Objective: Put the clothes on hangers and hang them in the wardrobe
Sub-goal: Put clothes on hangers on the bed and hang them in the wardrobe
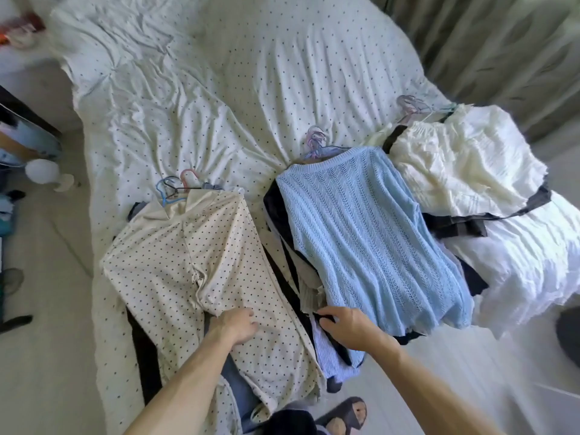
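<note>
The left hand is resting knuckles-up on the spotted cream garment, fingers bent into the cloth. From here I cannot tell whether it is actually gripping a fold or only pressing down. The right hand is lying well apart from it, just under the hem of the pale-blue knitted top. Its thumb and fingers are pinching a dark garment that is poking out from beneath that top.

Everything else is sitting around the blue top, which is lying flat on a stack of clothes in the middle of the bed. The spotted garment is spreading out just to the left of it, on its own pile. A striped pale cloth is hanging down below the top's lower left corner. To the right of the top, a heap of crinkled cream garments is piling up over more dark cloth.

Each pile is showing hanger hooks at its far end. Lilac and pink hangers are sticking out just above the blue top's neckline. Blue, pink and black hangers are showing up and to the left of it. A third bunch of hooks is showing up and to the right. A grey-green curtain is hanging far beyond the top's right side.
</note>
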The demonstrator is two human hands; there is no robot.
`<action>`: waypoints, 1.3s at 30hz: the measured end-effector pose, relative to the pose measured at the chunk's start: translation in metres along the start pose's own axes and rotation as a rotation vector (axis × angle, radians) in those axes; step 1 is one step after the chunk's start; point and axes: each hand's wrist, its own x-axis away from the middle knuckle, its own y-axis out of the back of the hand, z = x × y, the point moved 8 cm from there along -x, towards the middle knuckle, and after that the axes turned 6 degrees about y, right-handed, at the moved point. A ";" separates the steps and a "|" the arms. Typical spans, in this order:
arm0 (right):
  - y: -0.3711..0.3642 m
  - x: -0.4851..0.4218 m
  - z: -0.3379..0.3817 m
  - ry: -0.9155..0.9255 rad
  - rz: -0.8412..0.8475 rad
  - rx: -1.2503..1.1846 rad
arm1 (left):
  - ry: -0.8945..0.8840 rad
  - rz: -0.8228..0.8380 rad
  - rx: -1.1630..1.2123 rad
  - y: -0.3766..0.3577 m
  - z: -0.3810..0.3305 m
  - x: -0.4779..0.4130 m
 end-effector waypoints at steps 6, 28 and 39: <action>0.073 0.092 -0.043 0.019 -0.301 -0.064 | -0.218 -0.189 0.045 0.043 -0.102 0.073; 0.234 0.363 -0.213 0.106 -1.066 -0.053 | -0.673 -0.539 0.073 0.112 -0.398 0.254; 0.341 0.247 -0.283 -0.001 -0.842 0.021 | -0.563 -0.468 0.118 0.178 -0.495 0.141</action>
